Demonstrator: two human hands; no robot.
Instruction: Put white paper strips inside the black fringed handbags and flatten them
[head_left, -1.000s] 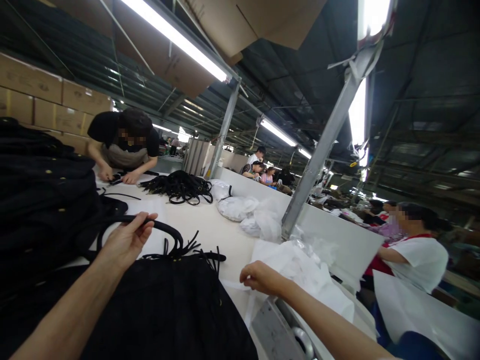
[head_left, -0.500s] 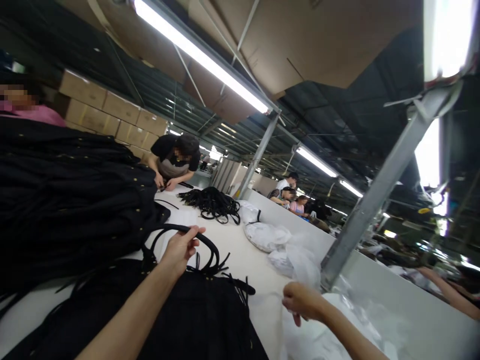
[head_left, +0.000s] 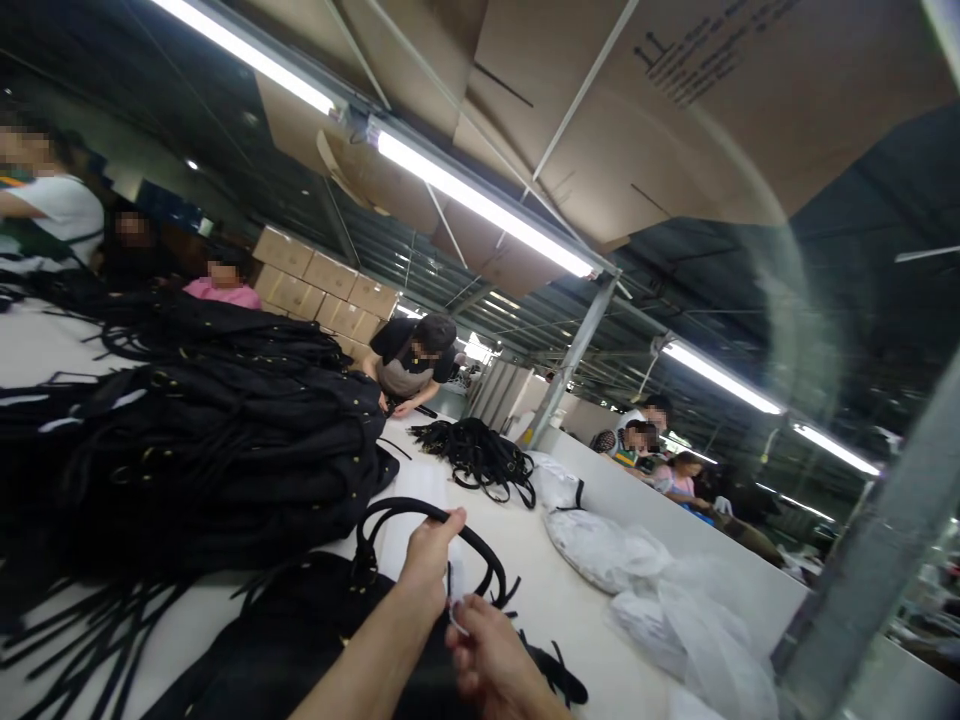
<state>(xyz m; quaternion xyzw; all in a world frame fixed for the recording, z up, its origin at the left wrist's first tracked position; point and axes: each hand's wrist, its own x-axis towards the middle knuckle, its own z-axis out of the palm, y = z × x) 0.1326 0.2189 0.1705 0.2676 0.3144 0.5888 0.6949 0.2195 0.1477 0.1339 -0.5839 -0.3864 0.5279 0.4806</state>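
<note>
My left hand (head_left: 429, 560) is closed round the raised rolled handle (head_left: 484, 550) of a black bag. The bag (head_left: 277, 620) lies on the white table (head_left: 600, 640), its lower part covered by my forearms. Just right of and below the left hand, my right hand (head_left: 491, 650) pinches a thin white strip (head_left: 460, 622) beside the handle; its exact kind is too small to make out. Thin black straps with loose ends (head_left: 559, 670) stick out at the bag's right side.
Black bags (head_left: 285, 450) are piled high on the left. A heap of black straps (head_left: 480, 455) lies farther along the table. White translucent bags (head_left: 600, 545) rest along the low partition (head_left: 727, 560). A metal post (head_left: 870, 530) stands right. A co-worker (head_left: 412, 360) bends over the far end.
My right hand has come from the white plastic at the right to beside the handle, now with a thin white strip in its fingers. The left hand still holds the handle. The view has turned left.
</note>
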